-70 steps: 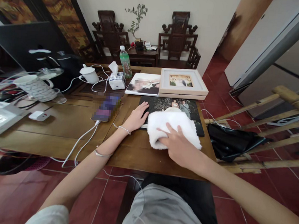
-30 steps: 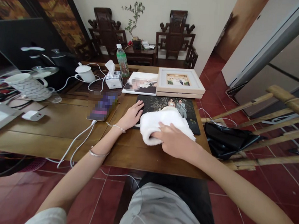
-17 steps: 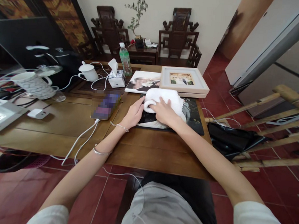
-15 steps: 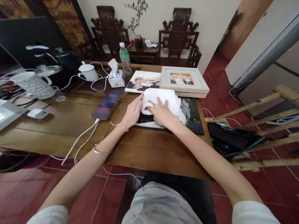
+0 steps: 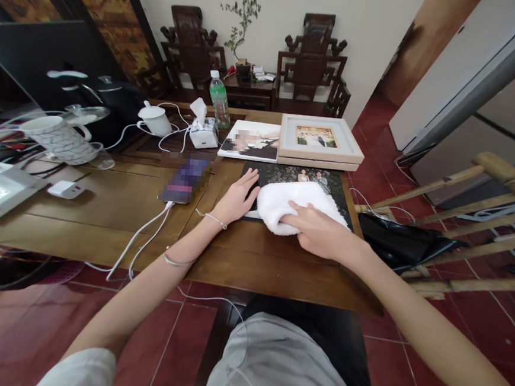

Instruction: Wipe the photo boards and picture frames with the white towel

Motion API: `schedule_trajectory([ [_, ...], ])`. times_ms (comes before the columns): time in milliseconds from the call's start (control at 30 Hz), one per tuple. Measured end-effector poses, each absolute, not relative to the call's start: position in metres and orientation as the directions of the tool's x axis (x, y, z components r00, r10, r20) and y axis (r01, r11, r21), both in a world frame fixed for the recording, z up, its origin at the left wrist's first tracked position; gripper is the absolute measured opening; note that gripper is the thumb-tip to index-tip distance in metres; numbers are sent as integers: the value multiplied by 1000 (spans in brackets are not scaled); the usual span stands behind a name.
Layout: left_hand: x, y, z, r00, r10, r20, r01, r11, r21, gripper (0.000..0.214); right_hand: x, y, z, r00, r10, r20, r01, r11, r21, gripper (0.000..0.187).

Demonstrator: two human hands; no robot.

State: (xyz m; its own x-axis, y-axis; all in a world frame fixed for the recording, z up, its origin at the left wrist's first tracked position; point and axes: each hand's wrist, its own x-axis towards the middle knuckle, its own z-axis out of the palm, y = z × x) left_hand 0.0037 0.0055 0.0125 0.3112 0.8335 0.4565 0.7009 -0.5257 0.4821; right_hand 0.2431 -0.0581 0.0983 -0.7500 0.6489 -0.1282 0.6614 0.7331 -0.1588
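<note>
A folded white towel point(image 5: 304, 199) lies over the lower right part of a dark photo panel point(image 5: 281, 174). My right hand point(image 5: 319, 227) grips the towel at its near edge, with some fingertips tucked into the fold. My left hand point(image 5: 239, 197) rests on the panel's left edge, fingers stretched out and nothing held. Two small figures show in the panel's picture above the towel; its lower part is mostly covered. Just behind the panel are a white-edged photo print point(image 5: 252, 141) and a pale framed picture point(image 5: 322, 140).
On the wooden table point(image 5: 252, 264), a phone point(image 5: 185, 178) is plugged into a white cable left of my hands. Farther left stand a tissue box point(image 5: 204, 132), a green-labelled bottle point(image 5: 220, 101), a lidded cup point(image 5: 155, 119) and a mug point(image 5: 59, 139). A bamboo chair point(image 5: 503, 177) is at the right.
My right hand has moved the towel toward me and to the right, uncovering the panel's upper part. My left hand has left the towel's side and lies flatter on the panel's edge.
</note>
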Motion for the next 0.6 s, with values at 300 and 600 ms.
schedule_trajectory([
  [300,3,9,9,323,841,433,722,-515,461,43,232,19,98,-561,822,99,766,561,-313,62],
  [600,2,8,13,341,833,436,733,-526,432,40,149,67,115,-631,774,52,703,600,-383,45],
])
